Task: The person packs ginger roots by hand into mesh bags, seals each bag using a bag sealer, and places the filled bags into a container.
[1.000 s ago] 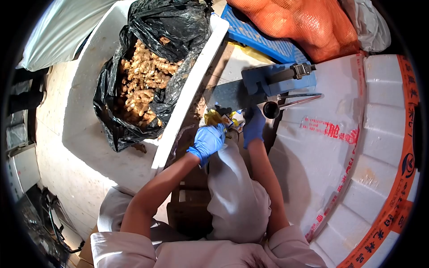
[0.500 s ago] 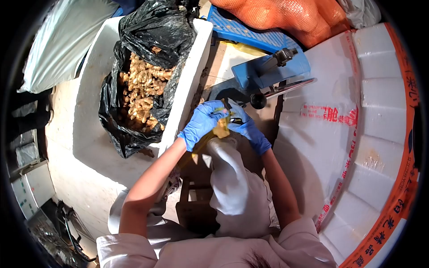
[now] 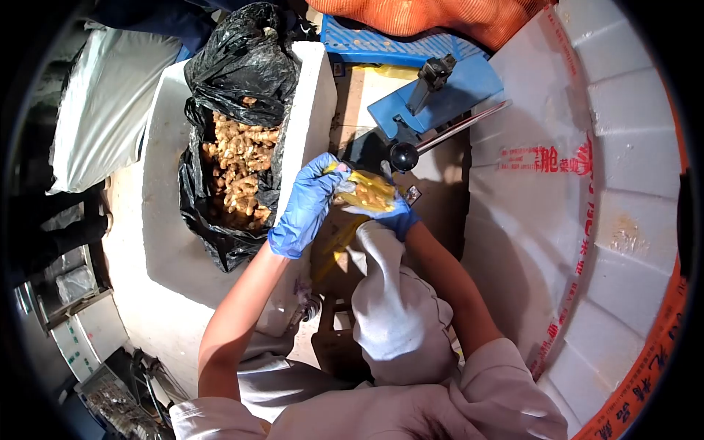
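Holding a yellow bag (image 3: 370, 193) between them, both hands (image 3: 304, 205) (image 3: 400, 218) are partly curled around it.

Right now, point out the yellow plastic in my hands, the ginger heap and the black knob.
Yellow plastic (image 3: 371, 192): head view, middle of its upper part.
Ginger heap (image 3: 238, 167): head view, middle of the exposed pieces.
Black knob (image 3: 403, 157): head view, its rounded face.

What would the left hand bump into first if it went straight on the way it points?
Past the yellow bag it holds, the left hand would probably first meet the dark plate of the blue device; depth is unclear.
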{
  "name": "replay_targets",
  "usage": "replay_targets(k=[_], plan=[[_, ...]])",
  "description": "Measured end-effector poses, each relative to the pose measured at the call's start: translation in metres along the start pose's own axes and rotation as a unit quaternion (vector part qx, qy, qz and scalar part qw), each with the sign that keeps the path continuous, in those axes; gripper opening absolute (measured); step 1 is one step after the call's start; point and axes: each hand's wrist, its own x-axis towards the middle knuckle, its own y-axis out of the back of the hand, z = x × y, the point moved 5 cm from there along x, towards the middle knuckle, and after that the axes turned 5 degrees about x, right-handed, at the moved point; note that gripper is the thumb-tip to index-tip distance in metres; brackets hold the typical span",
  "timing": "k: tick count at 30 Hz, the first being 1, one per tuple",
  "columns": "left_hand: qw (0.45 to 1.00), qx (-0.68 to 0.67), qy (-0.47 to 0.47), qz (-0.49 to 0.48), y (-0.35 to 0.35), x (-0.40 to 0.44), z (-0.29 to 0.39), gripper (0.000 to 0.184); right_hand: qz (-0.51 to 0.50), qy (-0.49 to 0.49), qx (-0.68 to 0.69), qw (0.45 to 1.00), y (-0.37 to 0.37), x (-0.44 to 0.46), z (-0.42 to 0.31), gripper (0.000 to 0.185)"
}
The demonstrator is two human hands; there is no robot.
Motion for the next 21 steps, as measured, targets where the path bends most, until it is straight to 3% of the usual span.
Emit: replay_targets(k=[2,4,5,6,7,10,12,14,15,16,17,18,19,21], plan=[[0.998,-0.060,0.023,-0.009,-0.004,-0.006,0.007,0.005,-0.056,0.040,-0.271,0.960,-0.026,-0.009,0.004,0.046],[0.998,-0.054,0.031,-0.009,-0.006,-0.013,0.018,0.005,-0.081,0.100,-0.503,0.855,-0.038,-0.023,0.006,0.047],[0.999,0.048,0.021,-0.014,-0.005,-0.014,0.025,0.005,-0.060,0.204,-0.717,0.664,-0.057,-0.034,-0.002,0.046],[0.989,0.148,0.010,-0.019,-0.004,-0.016,0.030,0.006,-0.030,0.290,-0.864,0.411,-0.073,-0.043,-0.003,0.044],[0.978,0.206,-0.003,-0.040,-0.003,-0.018,0.035,0.008,-0.039,0.264,-0.778,0.568,-0.066,-0.043,-0.002,0.043],[0.983,0.161,-0.078,-0.043,0.000,-0.024,0.048,0.010,0.007,0.285,-0.748,0.599,-0.059,-0.059,-0.004,0.043],[0.988,0.128,-0.077,-0.046,0.004,-0.026,0.056,0.019,0.012,0.263,-0.680,0.684,-0.037,-0.059,-0.003,0.043],[0.953,0.204,-0.225,-0.017,0.013,-0.027,0.059,0.042,0.040,0.321,-0.739,0.591,-0.013,-0.052,-0.004,0.046],[0.953,0.204,-0.224,-0.017,0.006,-0.033,0.068,0.042,0.039,0.320,-0.762,0.561,-0.002,-0.047,-0.003,0.047],[0.875,0.416,-0.249,-0.014,-0.014,-0.044,0.085,0.057,0.037,0.320,-0.784,0.531,0.009,-0.041,-0.002,0.048],[0.752,0.606,-0.260,-0.011,-0.028,-0.050,0.090,0.071,0.033,0.307,-0.696,0.648,-0.006,-0.047,-0.011,0.050],[0.697,0.627,-0.339,-0.079,-0.040,-0.050,0.090,0.075,0.028,0.288,-0.593,0.751,-0.012,-0.050,-0.015,0.052],[0.635,0.706,-0.301,-0.088,-0.047,-0.050,0.083,0.070,0.027,0.286,-0.593,0.752,-0.015,-0.051,-0.016,0.052],[0.513,0.831,-0.180,-0.119,-0.050,-0.044,0.063,0.056,0.035,0.311,-0.723,0.616,-0.019,-0.054,-0.016,0.052]])
